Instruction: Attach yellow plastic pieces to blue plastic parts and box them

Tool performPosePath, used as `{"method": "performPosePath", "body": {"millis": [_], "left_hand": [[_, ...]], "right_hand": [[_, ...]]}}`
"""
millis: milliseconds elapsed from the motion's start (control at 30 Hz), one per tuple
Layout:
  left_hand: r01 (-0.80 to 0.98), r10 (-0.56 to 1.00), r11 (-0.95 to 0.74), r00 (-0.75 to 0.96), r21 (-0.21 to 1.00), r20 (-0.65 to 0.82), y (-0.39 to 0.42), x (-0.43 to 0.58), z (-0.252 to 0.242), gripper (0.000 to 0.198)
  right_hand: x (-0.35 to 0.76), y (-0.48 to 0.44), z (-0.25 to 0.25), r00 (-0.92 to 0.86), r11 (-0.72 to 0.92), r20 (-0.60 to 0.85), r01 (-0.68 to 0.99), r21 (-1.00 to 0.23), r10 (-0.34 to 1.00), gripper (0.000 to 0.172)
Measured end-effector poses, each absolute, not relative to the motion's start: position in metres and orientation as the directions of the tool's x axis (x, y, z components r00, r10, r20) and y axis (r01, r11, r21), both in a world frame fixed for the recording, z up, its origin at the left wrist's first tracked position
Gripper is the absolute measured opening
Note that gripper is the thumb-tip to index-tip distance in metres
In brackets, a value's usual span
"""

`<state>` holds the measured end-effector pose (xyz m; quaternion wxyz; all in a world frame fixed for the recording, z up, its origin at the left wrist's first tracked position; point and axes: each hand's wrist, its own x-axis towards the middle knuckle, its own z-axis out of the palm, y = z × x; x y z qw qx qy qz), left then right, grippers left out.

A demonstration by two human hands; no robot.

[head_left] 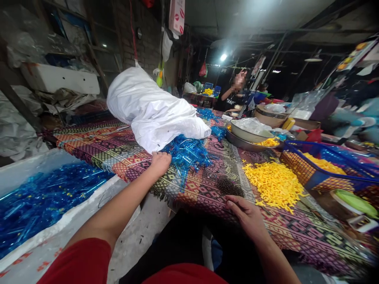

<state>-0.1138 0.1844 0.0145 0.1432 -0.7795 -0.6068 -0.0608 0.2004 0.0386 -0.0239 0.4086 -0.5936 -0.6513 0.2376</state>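
Note:
My left hand (161, 163) is closed on the lower edge of a large white sack (166, 110) that lies on its side on the patterned cloth. Out of the sack's mouth spills a heap of shiny blue clear plastic pieces (189, 154), just right of that hand. My right hand (247, 215) is low over the cloth at the near edge of a small pile of dark bead-like bits (226, 186). Its thumb and forefinger come together; anything between them is too small to make out. Right of the pile is a heap of small yellow pieces (275, 183).
A white foam box (59, 221) of blue pieces stands at left below the table. Blue baskets (308, 157), stacked bowls (248, 136) and a green-lidded container (355, 203) are on the right. Another person (231, 96) is at the far side. A fan (355, 122) stands far right.

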Motion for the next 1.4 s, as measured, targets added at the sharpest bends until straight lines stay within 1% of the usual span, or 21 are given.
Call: {"method": "performPosePath", "body": {"millis": [133,233,433,500,667,867,1000,1100,1200,1400], "left_hand": [[0.934,0.901,-0.302,0.345,-0.188,0.264,0.165,-0.112,0.023,0.027],[0.902,0.87,-0.379,0.424,-0.206,0.253,0.142,-0.107,0.02,0.027],[0.858,0.844,-0.478,0.508,-0.187,0.174,0.122,-0.102,0.011,0.021],[0.86,0.845,-0.479,0.507,-0.178,0.173,0.123,-0.103,0.011,0.021],[0.907,0.89,-0.391,0.416,-0.156,0.186,0.126,-0.107,0.012,0.026],[0.916,0.898,-0.387,0.401,-0.109,0.182,0.126,-0.113,0.019,0.024],[0.923,0.892,-0.378,0.384,-0.074,0.237,0.127,-0.103,0.026,0.023],[0.897,0.858,-0.439,0.433,-0.042,0.277,0.127,-0.088,0.027,0.024],[0.862,0.825,-0.507,0.493,-0.022,0.277,0.126,-0.072,0.025,0.024],[0.857,0.817,-0.516,0.498,-0.019,0.29,0.125,-0.054,0.017,0.022]], "right_hand": [[0.201,0.037,-0.023,0.043,0.181,0.246,0.56,-0.809,0.968,0.028],[0.2,0.036,-0.022,0.049,0.179,0.248,0.558,-0.81,0.968,0.028],[0.2,0.036,-0.021,0.051,0.18,0.252,0.566,-0.805,0.966,0.028],[0.2,0.035,-0.02,0.067,0.159,0.234,0.553,-0.818,0.97,0.029],[0.199,0.034,-0.02,0.085,0.122,0.195,0.529,-0.84,0.977,0.031],[0.198,0.036,-0.023,0.099,0.1,0.174,0.51,-0.854,0.98,0.031],[0.199,0.035,-0.024,0.096,0.103,0.175,0.51,-0.854,0.98,0.032],[0.198,0.035,-0.025,0.094,0.115,0.192,0.524,-0.844,0.977,0.031],[0.198,0.035,-0.025,0.091,0.122,0.198,0.525,-0.842,0.976,0.032],[0.199,0.033,-0.024,0.071,0.146,0.219,0.542,-0.828,0.973,0.032]]}}
